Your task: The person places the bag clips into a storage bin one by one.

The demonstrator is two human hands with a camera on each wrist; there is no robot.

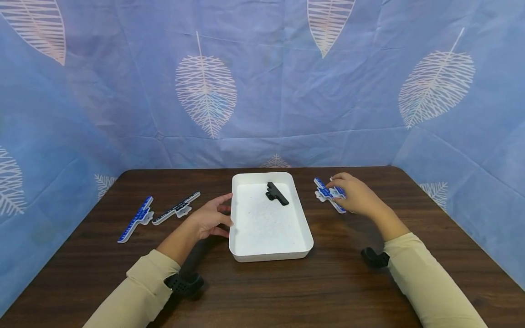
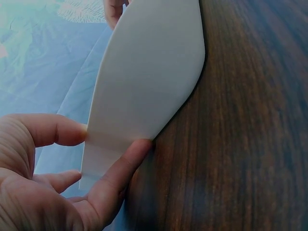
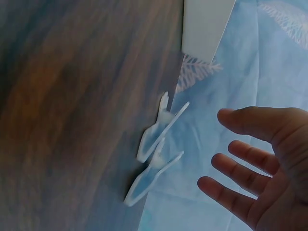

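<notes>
My left hand [image 1: 209, 219] touches the left wall of a white tray [image 1: 305, 230] with spread fingertips. In the left wrist view, the left hand's fingers [image 2: 57, 132] meet the tray's outer wall [image 2: 149, 62] from rim to base. Inside the tray lies a black clip [image 1: 277, 193]. To the tray's right, my right hand [image 1: 356, 195] is over two blue-and-white clips, the nearer-to-tray clip [image 1: 328, 194] and a second clip [image 1: 337, 191] that it partly hides. The right wrist view shows the fingers [image 3: 240, 173] spread and apart from both clips [image 3: 153, 137], holding nothing.
Left of the tray, a blue-and-white clip [image 1: 136, 218] and a black-and-white clip [image 1: 176, 208] lie on the dark wooden table [image 1: 262, 296]. A blue cloth with white leaf prints [image 1: 279, 100] hangs behind the table and along its sides.
</notes>
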